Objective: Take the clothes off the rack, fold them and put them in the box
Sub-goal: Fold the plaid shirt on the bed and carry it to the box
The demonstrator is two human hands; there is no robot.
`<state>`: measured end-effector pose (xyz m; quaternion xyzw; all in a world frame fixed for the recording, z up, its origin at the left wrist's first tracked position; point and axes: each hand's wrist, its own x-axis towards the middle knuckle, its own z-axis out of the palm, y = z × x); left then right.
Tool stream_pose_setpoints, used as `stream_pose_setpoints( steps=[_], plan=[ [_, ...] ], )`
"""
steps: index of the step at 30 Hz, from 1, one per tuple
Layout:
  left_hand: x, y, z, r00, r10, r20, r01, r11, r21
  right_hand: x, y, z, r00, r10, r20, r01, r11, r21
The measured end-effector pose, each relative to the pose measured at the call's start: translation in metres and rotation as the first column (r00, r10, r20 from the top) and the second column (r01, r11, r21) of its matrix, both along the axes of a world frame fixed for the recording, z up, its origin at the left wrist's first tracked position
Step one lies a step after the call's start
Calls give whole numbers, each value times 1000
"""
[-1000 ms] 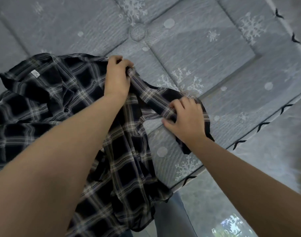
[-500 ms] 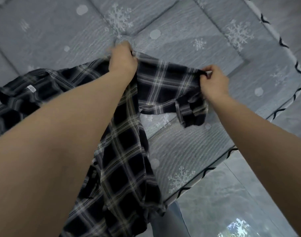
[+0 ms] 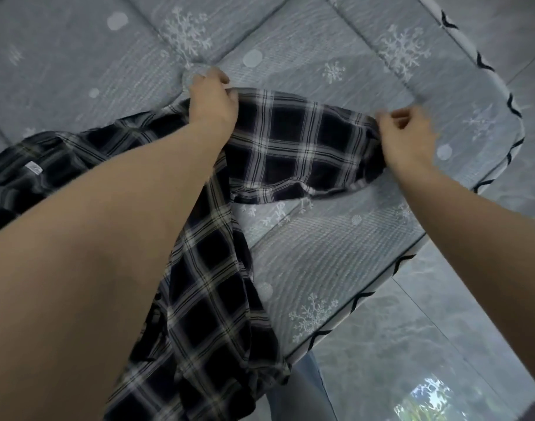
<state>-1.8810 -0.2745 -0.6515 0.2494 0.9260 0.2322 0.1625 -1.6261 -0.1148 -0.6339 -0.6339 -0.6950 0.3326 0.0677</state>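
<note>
Lying across a grey quilted mattress (image 3: 336,253) printed with white snowflakes, the black-and-white plaid shirt (image 3: 293,147) is spread with 1 sleeve stretched out between both hands. The left hand (image 3: 213,101) grasps the sleeve where it meets the body of the shirt, fingers curled over the top edge of the cloth. The right hand (image 3: 409,138) pinches the cuff end of that sleeve, fingers bent around the fabric, nearer the mattress's rounded corner. Between the 2 hands the sleeve runs fairly flat, its lower edge resting on the mattress. From the left hand the body of the shirt trails toward the near edge of the mattress and hangs over it, bunched in folds. The collar, with a small white label (image 3: 34,168), lies on the mattress at the far left of the shirt. Beyond the mattress edge is a glossy grey tiled floor (image 3: 442,344).
</note>
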Motion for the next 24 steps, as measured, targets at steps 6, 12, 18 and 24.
stream_pose_setpoints(
  steps=[6, 12, 18, 24],
  plan=[
    [23, 5, -3, 955, -291, 57, 295, 950, -105, 26, -36, -26, 910, 237, 341, -276, 959, 70],
    [28, 9, -3, 970, -245, 13, 244, 957, -155, 20, -19, -16, 997, 12, 78, -12, 1000, -4],
    [34, 6, 23, 977, -204, 65, 201, 978, 48, 14, -39, 35, 879, -256, -402, 204, 965, -167],
    [43, -17, 49, 738, 142, 660, -359, 911, 205, -11, -139, 98, 805, 251, -538, -333, 941, -59]
  ],
)
